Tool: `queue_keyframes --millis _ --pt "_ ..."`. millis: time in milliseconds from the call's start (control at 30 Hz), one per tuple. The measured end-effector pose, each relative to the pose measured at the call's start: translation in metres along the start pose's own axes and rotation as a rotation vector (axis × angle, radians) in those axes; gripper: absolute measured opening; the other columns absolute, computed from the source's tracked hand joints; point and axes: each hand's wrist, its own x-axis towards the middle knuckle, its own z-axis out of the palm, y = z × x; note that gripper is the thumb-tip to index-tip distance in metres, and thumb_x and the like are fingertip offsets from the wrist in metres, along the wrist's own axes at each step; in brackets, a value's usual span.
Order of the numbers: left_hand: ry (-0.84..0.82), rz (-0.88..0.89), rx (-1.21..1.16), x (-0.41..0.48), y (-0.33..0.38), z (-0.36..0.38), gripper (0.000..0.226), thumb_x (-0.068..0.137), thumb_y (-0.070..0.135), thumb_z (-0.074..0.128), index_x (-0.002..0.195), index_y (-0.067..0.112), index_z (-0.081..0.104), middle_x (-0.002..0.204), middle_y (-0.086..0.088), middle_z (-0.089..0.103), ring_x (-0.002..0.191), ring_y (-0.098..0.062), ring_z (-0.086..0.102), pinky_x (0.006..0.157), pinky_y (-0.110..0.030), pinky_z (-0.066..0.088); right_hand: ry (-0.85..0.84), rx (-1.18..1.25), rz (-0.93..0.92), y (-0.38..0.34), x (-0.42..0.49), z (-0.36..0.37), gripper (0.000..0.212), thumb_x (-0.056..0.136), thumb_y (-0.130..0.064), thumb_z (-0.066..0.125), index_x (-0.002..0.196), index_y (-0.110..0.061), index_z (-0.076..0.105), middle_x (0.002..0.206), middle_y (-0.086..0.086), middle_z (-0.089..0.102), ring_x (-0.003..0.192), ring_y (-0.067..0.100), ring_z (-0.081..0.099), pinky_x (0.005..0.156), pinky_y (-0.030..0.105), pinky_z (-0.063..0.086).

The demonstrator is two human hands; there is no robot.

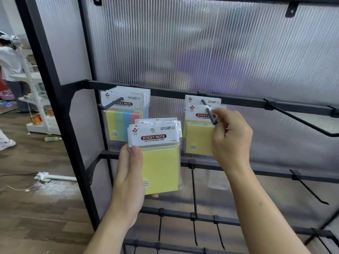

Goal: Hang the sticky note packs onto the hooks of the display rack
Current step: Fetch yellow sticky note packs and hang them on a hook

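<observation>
Several yellow packs (161,162) are stacked in the left hand (128,176), nearest my view. The thumb presses on the front at the stack's left edge, the fingers curl behind, and one fingertip shows under the bottom edge. Each is a clear sleeve over a plain yellow pad, topped by a white header card with a red "STICKY NOTE" label, a small red logo and a round hang hole. The headers fan slightly at the top.

Just beyond and to the right, the right hand (229,140) has its fingers curled, pinching the upper right corner of a front pack (199,138) of the same kind at the upturned tip of the middle hook (209,112). I can see a second yellow pack (196,99) behind it, further back on that hook.

To the left, multicolour packs (126,116), striped yellow, green, blue and pink, hang bunched on the left hook (110,105). Both hooks stick out from the black rail (168,92) of the rack (54,88), which is backed by a ribbed translucent panel (220,52). A bare hook (302,123) juts out further right.
</observation>
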Motion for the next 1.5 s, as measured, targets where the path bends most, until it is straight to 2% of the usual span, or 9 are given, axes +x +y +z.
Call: queue_keyframes --millis 400,500,633,767,933,1033,1267,1400,1500 --pt "-0.050 -0.025 -0.005 0.003 -0.002 0.002 0.039 0.088 0.056 0.029 0.115 0.040 0.051 0.089 0.017 0.072 0.071 -0.010 0.071 0.041 -0.029 0.050 -0.320 -0.159 0.136 0.019 0.018 0.014 0.045 0.095 -0.001 0.042 0.139 -0.012 0.049 0.109 0.005 0.049 0.093 0.011 0.040 0.071 0.013 0.028" --pt "-0.072 -0.016 -0.003 0.004 -0.005 0.005 0.043 0.087 0.057 0.029 0.117 0.036 0.050 0.086 0.017 0.071 0.069 -0.009 0.070 0.041 -0.030 0.050 -0.272 -0.163 0.166 0.016 0.007 0.004 0.033 0.094 -0.008 0.047 0.124 -0.009 0.063 0.101 0.000 0.050 0.089 0.012 0.048 0.064 0.007 0.031" --pt "-0.117 -0.015 -0.029 0.004 -0.008 0.010 0.043 0.087 0.055 0.029 0.118 0.034 0.050 0.090 0.016 0.072 0.073 -0.009 0.071 0.042 -0.028 0.051 -0.308 0.205 0.202 -0.014 -0.016 -0.019 0.026 0.093 -0.023 0.061 0.067 -0.030 0.062 0.060 -0.015 0.055 0.058 0.000 0.051 0.053 0.010 0.034" --pt "-0.151 0.015 -0.082 0.005 -0.012 0.016 0.049 0.087 0.059 0.038 0.128 0.036 0.051 0.114 0.016 0.070 0.102 -0.005 0.068 0.068 -0.024 0.056 -0.426 0.477 0.261 -0.039 -0.036 -0.025 0.030 0.076 -0.048 0.072 0.081 -0.019 0.068 0.065 0.003 0.061 0.057 0.006 0.053 0.049 0.030 0.047" --pt "-0.185 0.058 -0.081 0.007 -0.012 0.015 0.058 0.084 0.069 0.048 0.131 0.034 0.049 0.125 0.011 0.065 0.119 -0.014 0.060 0.089 -0.038 0.050 -0.271 0.499 0.257 -0.043 -0.041 -0.025 0.016 0.077 -0.031 0.074 0.070 -0.019 0.065 0.064 0.002 0.062 0.055 0.021 0.054 0.048 0.042 0.050" --pt "-0.194 0.062 -0.080 0.006 -0.013 0.015 0.064 0.084 0.068 0.044 0.137 0.034 0.045 0.130 0.009 0.063 0.123 -0.014 0.057 0.095 -0.039 0.048 -0.201 0.504 0.217 -0.043 -0.043 -0.026 0.010 0.082 -0.023 0.070 0.072 -0.021 0.067 0.064 -0.002 0.063 0.056 0.011 0.055 0.048 0.038 0.050" --pt "-0.171 0.027 -0.110 0.007 -0.014 0.015 0.055 0.088 0.058 0.039 0.137 0.035 0.045 0.121 0.008 0.068 0.115 -0.020 0.064 0.087 -0.048 0.050 -0.054 0.512 0.143 -0.045 -0.044 -0.029 0.018 0.086 -0.007 0.065 0.092 -0.023 0.071 0.080 -0.020 0.071 0.075 -0.004 0.065 0.066 0.014 0.049" --pt "-0.160 0.039 -0.081 0.004 -0.013 0.018 0.056 0.085 0.057 0.036 0.133 0.032 0.047 0.101 0.007 0.072 0.080 -0.019 0.071 0.046 -0.033 0.049 0.017 0.480 0.114 -0.044 -0.043 -0.032 0.015 0.087 -0.005 0.064 0.094 -0.017 0.070 0.085 -0.015 0.071 0.078 -0.003 0.065 0.070 0.014 0.049" --pt "-0.149 0.034 -0.067 0.003 -0.012 0.018 0.057 0.084 0.058 0.037 0.131 0.027 0.047 0.100 -0.001 0.071 0.069 -0.020 0.069 0.039 -0.029 0.045 0.070 0.472 0.094 -0.046 -0.042 -0.034 0.015 0.086 -0.003 0.064 0.092 -0.016 0.069 0.083 -0.011 0.069 0.075 -0.003 0.063 0.069 0.013 0.048"
